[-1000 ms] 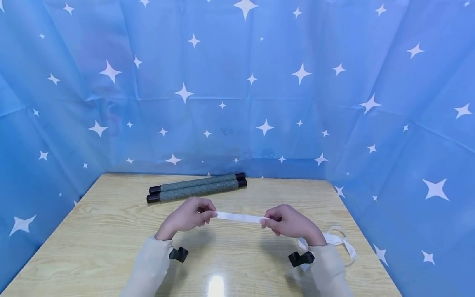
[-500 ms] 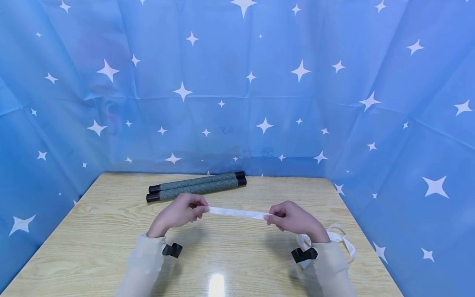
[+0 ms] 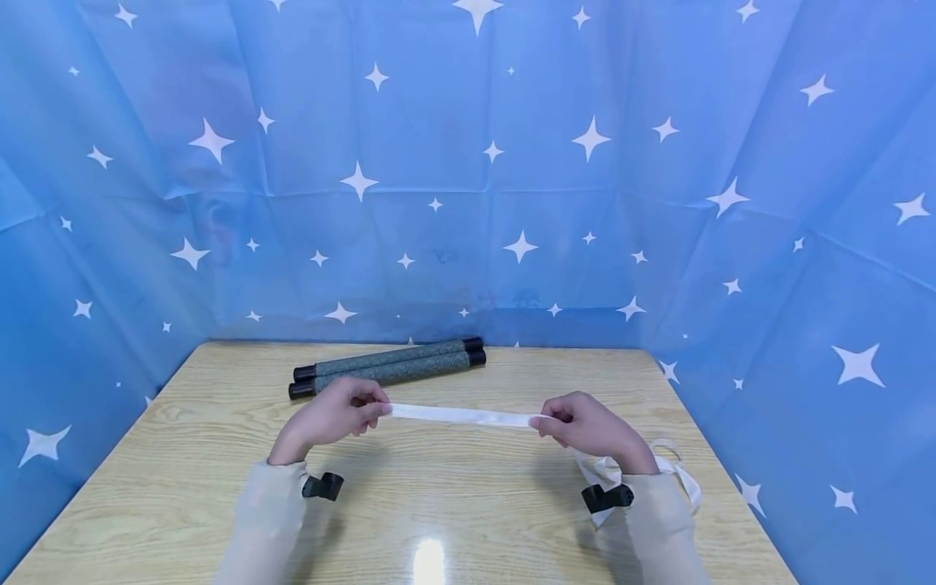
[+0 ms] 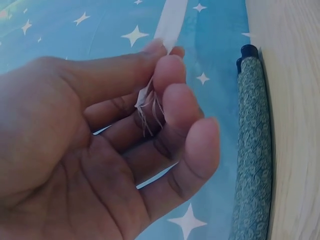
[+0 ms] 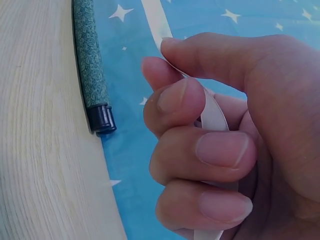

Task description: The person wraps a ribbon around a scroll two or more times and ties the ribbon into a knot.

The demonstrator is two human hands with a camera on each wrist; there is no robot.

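Note:
A white ribbon [image 3: 461, 415] stretches nearly straight between both hands, above the wooden table. My left hand [image 3: 332, 414] pinches it near one end between thumb and forefinger. Loose threads of the frayed ribbon end [image 4: 143, 100] show behind the fingertips in the left wrist view. On the other side, my right hand [image 3: 592, 422] pinches the ribbon with thumb and forefinger. In the right wrist view the ribbon [image 5: 215, 112] passes inside the curled fingers [image 5: 202, 155] and comes out below. Its slack length lies looped on the table beside the right wrist, partly hidden by the sleeve.
Two rolled scrolls [image 3: 402, 370] with green patterned covering and black end knobs lie side by side at the back of the table [image 3: 183, 455]. A blue star-printed cloth [image 3: 439, 162] hangs behind and at both sides. Each wrist carries a small black camera [image 3: 323, 487].
My hands have moved apart, the left one leftward and the right one rightward. The span of ribbon between them has grown longer. The scrolls have stayed in place.

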